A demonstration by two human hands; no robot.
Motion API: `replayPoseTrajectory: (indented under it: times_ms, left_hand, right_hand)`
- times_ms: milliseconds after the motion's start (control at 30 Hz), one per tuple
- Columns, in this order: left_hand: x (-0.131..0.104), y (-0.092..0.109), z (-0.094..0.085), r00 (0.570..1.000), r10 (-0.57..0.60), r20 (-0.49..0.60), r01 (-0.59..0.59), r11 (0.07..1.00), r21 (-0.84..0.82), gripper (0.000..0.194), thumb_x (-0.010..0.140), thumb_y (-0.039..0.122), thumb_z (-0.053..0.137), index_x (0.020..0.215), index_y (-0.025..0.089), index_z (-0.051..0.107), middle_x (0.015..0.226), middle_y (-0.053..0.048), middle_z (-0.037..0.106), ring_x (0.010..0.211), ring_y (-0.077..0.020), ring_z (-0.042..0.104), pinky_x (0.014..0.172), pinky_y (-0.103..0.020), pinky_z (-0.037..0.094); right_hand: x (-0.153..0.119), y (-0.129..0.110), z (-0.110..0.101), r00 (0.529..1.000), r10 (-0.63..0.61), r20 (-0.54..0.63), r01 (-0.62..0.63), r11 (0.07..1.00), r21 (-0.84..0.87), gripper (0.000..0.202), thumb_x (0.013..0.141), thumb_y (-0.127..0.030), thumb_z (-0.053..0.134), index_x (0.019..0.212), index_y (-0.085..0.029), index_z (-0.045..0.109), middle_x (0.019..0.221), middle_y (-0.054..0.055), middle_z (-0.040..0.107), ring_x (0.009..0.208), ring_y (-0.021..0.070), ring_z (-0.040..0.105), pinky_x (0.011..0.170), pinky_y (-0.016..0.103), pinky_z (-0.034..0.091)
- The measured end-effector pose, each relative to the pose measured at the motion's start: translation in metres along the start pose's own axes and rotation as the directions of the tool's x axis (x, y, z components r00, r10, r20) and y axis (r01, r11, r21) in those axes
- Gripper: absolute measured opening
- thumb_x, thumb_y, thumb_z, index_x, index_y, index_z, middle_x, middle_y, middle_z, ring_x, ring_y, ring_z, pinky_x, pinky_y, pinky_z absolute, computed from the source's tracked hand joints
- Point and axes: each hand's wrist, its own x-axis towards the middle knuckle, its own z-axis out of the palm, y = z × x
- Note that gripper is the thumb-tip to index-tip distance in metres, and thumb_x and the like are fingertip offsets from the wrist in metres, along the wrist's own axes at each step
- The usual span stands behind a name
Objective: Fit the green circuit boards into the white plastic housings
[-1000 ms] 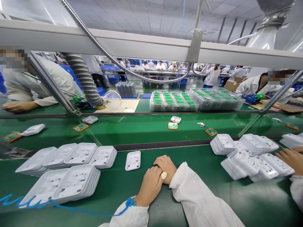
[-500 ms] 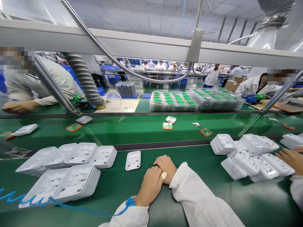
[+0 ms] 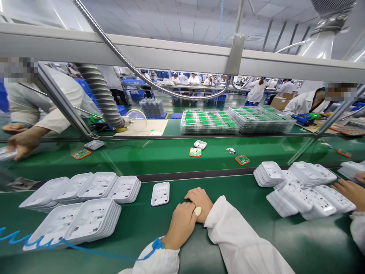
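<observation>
- Too small to read, any print on the green circuit boards point(image 3: 209, 121) stacked in clear trays on the far side.
- Covered in plain green, both the near workbench point(image 3: 137, 228) and the far belt point(image 3: 148, 156); set along the belt, orange-edged boards point(image 3: 195, 152).
- Crossed overhead by a pale beam point(image 3: 171, 53) and a flexible metal conduit point(image 3: 128, 64); filled farther back with co-workers in white coats at long benches.
- Stacked left on the workbench, white plastic housings point(image 3: 98, 184); piled right, more housings point(image 3: 298, 190), near a co-worker's hand point(image 3: 349, 194).
- Lying alone between the piles, just left of the hands and untouched, a single white housing point(image 3: 160, 194).
- Rests left hand point(image 3: 181, 220), fingers loosely bent, over right hand point(image 3: 202, 203), palm down and curled; cannot tell whether either holds anything.
- Wears a blue strap point(image 3: 157, 244) at the left wrist, joined to a coiled cord point(image 3: 34, 243).
</observation>
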Motion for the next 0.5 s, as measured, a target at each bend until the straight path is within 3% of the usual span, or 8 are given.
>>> replayPoseTrajectory:
  times_ms: [67, 167, 233, 333, 400, 500]
  left_hand:
    - [-0.001, 0.0, -0.001, 0.999, 0.0, -0.037, -0.002, 0.998, -0.056, 0.033, 0.092, 0.031, 0.028, 0.078, 0.018, 0.055, 0.08, -0.006, 0.062, 0.075, -0.0202, 0.054, 0.068, -0.034, 0.04]
    - [-0.002, -0.002, -0.004, 0.989, -0.026, -0.144, -0.003, 0.98, -0.198, 0.031, 0.093, 0.032, 0.028, 0.095, 0.019, 0.055, 0.094, -0.007, 0.06, 0.088, -0.0206, 0.054, 0.077, -0.036, 0.043]
    - [-0.003, -0.003, -0.005, 0.976, -0.072, -0.205, 0.014, 0.962, -0.272, 0.03, 0.092, 0.031, 0.029, 0.108, 0.019, 0.052, 0.105, -0.009, 0.057, 0.098, -0.0204, 0.052, 0.085, -0.037, 0.043]
    - [-0.003, -0.003, -0.004, 0.963, -0.135, -0.233, 0.056, 0.947, -0.316, 0.03, 0.092, 0.03, 0.032, 0.112, 0.017, 0.049, 0.11, -0.01, 0.055, 0.103, -0.0203, 0.051, 0.09, -0.038, 0.043]
    - [-0.003, -0.002, -0.002, 0.966, -0.139, -0.219, 0.061, 0.943, -0.327, 0.029, 0.091, 0.03, 0.033, 0.113, 0.017, 0.048, 0.111, -0.01, 0.054, 0.104, -0.0205, 0.05, 0.09, -0.039, 0.043]
    - [-0.002, 0.0, 0.0, 0.972, -0.134, -0.193, 0.063, 0.94, -0.335, 0.03, 0.091, 0.031, 0.034, 0.114, 0.017, 0.048, 0.112, -0.011, 0.054, 0.104, -0.0211, 0.05, 0.09, -0.04, 0.043]
  right_hand:
    - [0.001, -0.001, -0.002, 0.998, -0.033, 0.05, 0.034, 0.999, -0.033, 0.018, 0.079, -0.046, 0.05, 0.086, -0.038, 0.064, 0.092, 0.001, 0.063, 0.092, 0.0204, 0.057, 0.076, 0.042, 0.048]
    - [0.006, 0.005, -0.011, 0.989, -0.072, 0.131, 0.082, 0.994, -0.072, 0.025, 0.079, -0.045, 0.052, 0.095, -0.029, 0.062, 0.097, 0.003, 0.062, 0.094, 0.0221, 0.055, 0.08, 0.043, 0.046]
    - [0.012, 0.019, -0.026, 0.993, -0.054, 0.101, 0.064, 0.994, -0.093, 0.031, 0.079, -0.044, 0.052, 0.1, -0.023, 0.059, 0.101, 0.006, 0.061, 0.096, 0.0231, 0.053, 0.083, 0.044, 0.045]
    - [0.026, 0.053, -0.061, 0.991, 0.125, -0.043, -0.132, 0.968, -0.215, 0.03, 0.084, -0.038, 0.046, 0.107, -0.021, 0.056, 0.106, 0.009, 0.059, 0.096, 0.022, 0.055, 0.086, 0.04, 0.045]
    - [0.04, 0.08, -0.09, 0.931, 0.341, -0.131, -0.364, 0.835, -0.413, 0.032, 0.084, -0.036, 0.045, 0.111, -0.022, 0.053, 0.109, 0.008, 0.058, 0.097, 0.0209, 0.056, 0.087, 0.037, 0.045]
    - [0.061, 0.117, -0.13, 0.857, 0.463, -0.227, -0.509, 0.691, -0.513, 0.04, 0.081, -0.032, 0.051, 0.115, -0.012, 0.051, 0.113, 0.016, 0.055, 0.109, 0.0273, 0.05, 0.096, 0.04, 0.038]
